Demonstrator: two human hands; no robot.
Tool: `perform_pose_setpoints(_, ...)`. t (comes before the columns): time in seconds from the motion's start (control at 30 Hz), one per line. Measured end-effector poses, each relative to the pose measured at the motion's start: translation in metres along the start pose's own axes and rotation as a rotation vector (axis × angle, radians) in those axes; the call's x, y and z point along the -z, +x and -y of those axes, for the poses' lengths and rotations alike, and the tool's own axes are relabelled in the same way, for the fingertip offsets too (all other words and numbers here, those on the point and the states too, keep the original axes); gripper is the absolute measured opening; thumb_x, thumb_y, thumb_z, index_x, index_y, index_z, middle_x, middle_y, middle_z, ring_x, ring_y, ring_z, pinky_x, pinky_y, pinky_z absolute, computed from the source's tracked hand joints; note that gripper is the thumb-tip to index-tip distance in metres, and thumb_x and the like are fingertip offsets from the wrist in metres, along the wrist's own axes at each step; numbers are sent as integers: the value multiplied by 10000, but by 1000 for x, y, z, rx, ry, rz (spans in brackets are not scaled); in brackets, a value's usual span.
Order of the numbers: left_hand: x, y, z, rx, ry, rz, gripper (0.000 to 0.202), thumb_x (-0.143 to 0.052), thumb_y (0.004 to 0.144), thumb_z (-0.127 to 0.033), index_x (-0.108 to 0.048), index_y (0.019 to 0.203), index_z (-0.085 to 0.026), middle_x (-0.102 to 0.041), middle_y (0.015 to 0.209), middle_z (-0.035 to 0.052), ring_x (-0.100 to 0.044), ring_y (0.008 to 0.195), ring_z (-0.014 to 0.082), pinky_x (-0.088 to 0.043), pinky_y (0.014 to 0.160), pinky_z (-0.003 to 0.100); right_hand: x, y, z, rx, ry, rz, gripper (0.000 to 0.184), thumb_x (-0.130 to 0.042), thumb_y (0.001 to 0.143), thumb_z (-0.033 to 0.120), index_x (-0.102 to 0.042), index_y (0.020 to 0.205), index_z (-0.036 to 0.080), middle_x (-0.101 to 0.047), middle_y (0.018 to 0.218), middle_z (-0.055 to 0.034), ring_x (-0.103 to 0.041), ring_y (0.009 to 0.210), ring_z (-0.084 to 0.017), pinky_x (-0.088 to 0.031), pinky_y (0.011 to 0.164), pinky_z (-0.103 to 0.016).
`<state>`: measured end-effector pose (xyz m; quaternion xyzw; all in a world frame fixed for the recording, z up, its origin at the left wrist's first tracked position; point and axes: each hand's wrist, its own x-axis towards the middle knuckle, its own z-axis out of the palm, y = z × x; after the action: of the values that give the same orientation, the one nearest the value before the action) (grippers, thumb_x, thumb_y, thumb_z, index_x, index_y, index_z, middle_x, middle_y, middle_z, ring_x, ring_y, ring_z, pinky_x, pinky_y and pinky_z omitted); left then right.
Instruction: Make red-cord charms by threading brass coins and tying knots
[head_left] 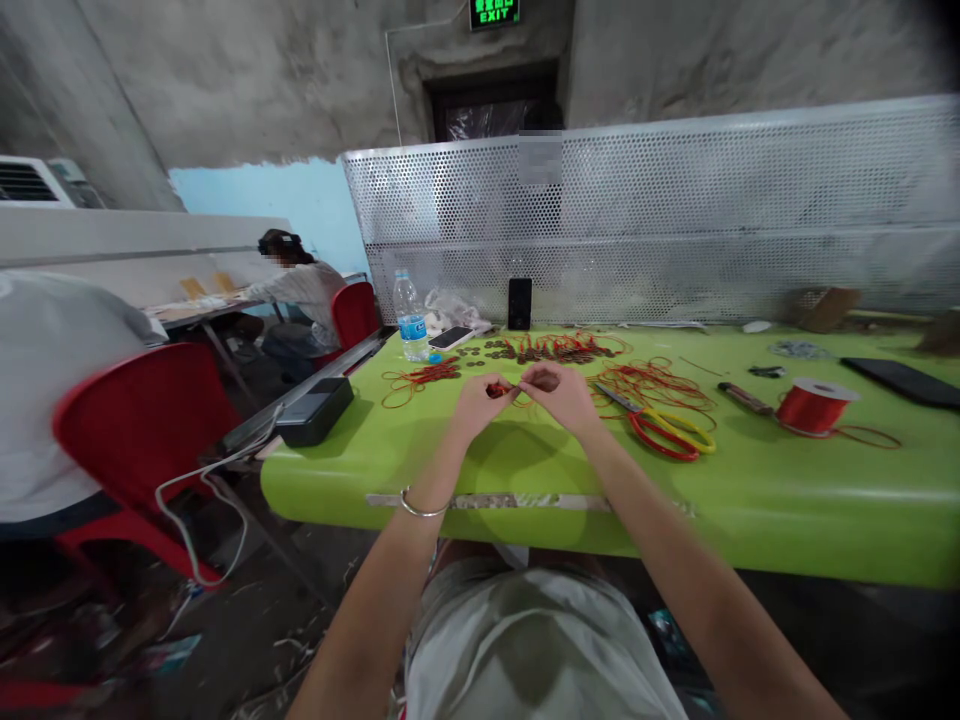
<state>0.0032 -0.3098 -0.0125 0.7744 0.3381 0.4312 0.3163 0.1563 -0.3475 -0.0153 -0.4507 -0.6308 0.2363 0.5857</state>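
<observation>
Both my hands meet above the green table (750, 490), fingers pinched together. My left hand (480, 400) grips a small piece of red cord (497, 390) at its fingertips. My right hand (559, 392) pinches the same red cord from the other side. A silver bangle (421, 508) circles my left wrist. Loose loops of red cord (652, 385) and a heap of dark coins strung with cord (551, 348) lie just beyond my hands. Scissors with red and yellow handles (667, 430) rest right of my right hand.
A red cord spool (811, 405), a water bottle (409, 318), two phones (520, 303) and a black box (315, 410) sit on the table before a perforated metal screen (675, 230). At left are red chairs (142, 430) and another person seated (304, 290).
</observation>
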Motion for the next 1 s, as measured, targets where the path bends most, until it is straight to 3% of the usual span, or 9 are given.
perform_pose_setpoints(0.2,2,4,-1,110,-177,-55,306,-650,680,-401,-692,856,-154,-390,497,-54,-296,470,74,-214,452,229,6,2,3,47,45,-179,233,-668,639,362,-558,729,178,-629,735,-50,-617,692,-176,-521,714,-334)
perform_pose_setpoints(0.4,4,6,2,259,-392,17,393,-409,798,-363,-631,1019,-127,-297,508,-62,-194,404,64,-134,417,228,13,4,14,89,145,-362,272,-690,622,389,-525,725,198,-611,747,-41,-615,734,-182,-515,763,-351)
perform_pose_setpoints(0.67,3,5,3,262,-514,88,316,-441,731,-284,-614,957,-145,-326,546,-52,-205,416,58,-122,425,217,16,11,20,142,207,-327,247,-700,639,353,-535,743,202,-595,759,-25,-605,735,-155,-510,761,-319)
perform_pose_setpoints(1.0,0,5,4,300,-608,189,362,-377,774,-311,-602,968,-104,-321,580,-45,-195,424,58,-103,410,206,17,19,27,188,275,-284,198,-724,625,292,-578,704,184,-640,818,-40,-610,745,-133,-508,738,-281)
